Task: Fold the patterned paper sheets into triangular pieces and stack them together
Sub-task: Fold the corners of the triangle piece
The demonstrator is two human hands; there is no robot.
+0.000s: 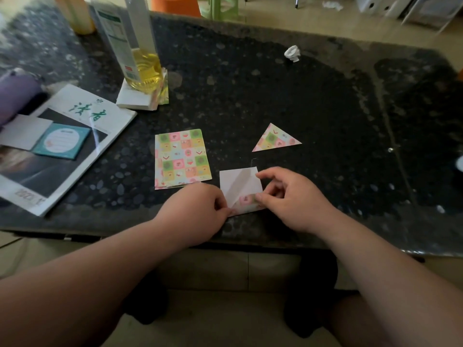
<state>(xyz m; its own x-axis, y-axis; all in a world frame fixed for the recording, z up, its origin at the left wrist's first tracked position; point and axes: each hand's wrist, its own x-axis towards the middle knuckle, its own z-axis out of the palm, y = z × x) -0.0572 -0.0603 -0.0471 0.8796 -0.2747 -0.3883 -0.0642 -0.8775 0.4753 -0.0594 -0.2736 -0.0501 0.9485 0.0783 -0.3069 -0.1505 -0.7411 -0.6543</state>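
Note:
A patterned paper sheet lies white side up near the table's front edge, its near edge turned up so the pattern shows. My left hand pinches its near left corner. My right hand pinches the folded near edge on the right, with the index finger resting on the sheet's far right corner. A small stack of flat patterned sheets sits just left of it. One folded patterned triangle lies farther back to the right.
A magazine with a teal notepad lies at the left. An oil bottle stands on a white pad behind the sheets. A crumpled white paper ball sits at the back of the dark stone table.

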